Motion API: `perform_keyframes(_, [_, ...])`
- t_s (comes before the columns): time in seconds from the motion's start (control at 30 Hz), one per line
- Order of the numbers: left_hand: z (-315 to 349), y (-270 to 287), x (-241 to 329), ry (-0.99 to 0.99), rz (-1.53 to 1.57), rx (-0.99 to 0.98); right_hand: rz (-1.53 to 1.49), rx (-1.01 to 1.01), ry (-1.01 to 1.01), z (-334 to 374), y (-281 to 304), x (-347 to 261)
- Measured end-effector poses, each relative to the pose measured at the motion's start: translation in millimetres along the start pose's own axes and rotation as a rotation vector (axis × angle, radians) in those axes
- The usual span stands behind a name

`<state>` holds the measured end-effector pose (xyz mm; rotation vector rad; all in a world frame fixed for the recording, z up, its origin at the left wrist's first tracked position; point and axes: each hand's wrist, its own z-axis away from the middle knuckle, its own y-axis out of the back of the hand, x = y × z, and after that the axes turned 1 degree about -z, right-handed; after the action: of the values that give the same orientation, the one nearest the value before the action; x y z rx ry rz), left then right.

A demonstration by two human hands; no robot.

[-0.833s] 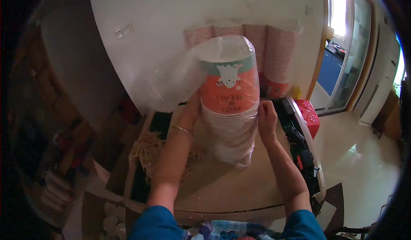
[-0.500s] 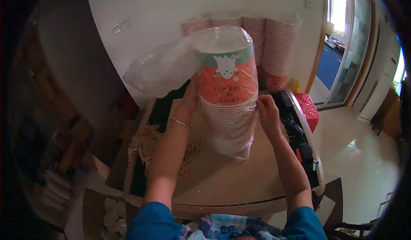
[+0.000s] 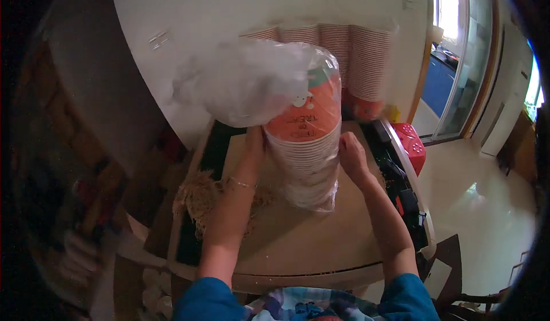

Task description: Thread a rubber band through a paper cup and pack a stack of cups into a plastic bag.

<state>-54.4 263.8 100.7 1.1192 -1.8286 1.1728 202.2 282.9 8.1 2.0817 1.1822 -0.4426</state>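
Note:
A tall stack of nested paper cups (image 3: 303, 127) stands upside down in front of me inside a clear plastic bag (image 3: 246, 83). The cups are orange and green, with a white ghost-like figure and pale rims. Loose film from the bag's top billows out to the left, blurred, and covers part of the printed cup. At the stack's left side is my left hand (image 3: 256, 136); its fingers are hidden behind the stack and film. My right hand (image 3: 353, 156) is closed at the right side, its fingertips pinching the plastic.
Several tall stacks of similar cups (image 3: 369, 63) stand against the wall behind. A tangle of beige shredded strands (image 3: 200, 198) lies left on the table (image 3: 309, 246). Dark boxy items (image 3: 407, 198) line its right edge. A red plastic stool (image 3: 409, 146) stands beyond.
The loose top of the bag has swung up and puffed out, now covering more of the printed cup. Both hands stay at the stack's sides, with the right slightly left and lower.

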Motion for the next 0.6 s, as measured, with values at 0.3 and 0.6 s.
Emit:
perform_keyframes(0.3, [51,4,-70,-0.146,-0.408,0.543,0.0,-0.289,-0.156,12,-19,46])
perform_keyframes(0.6, [110,63,-147,-0.034,-0.795,0.256,-0.497,0.238,0.004,-31,21,-69])
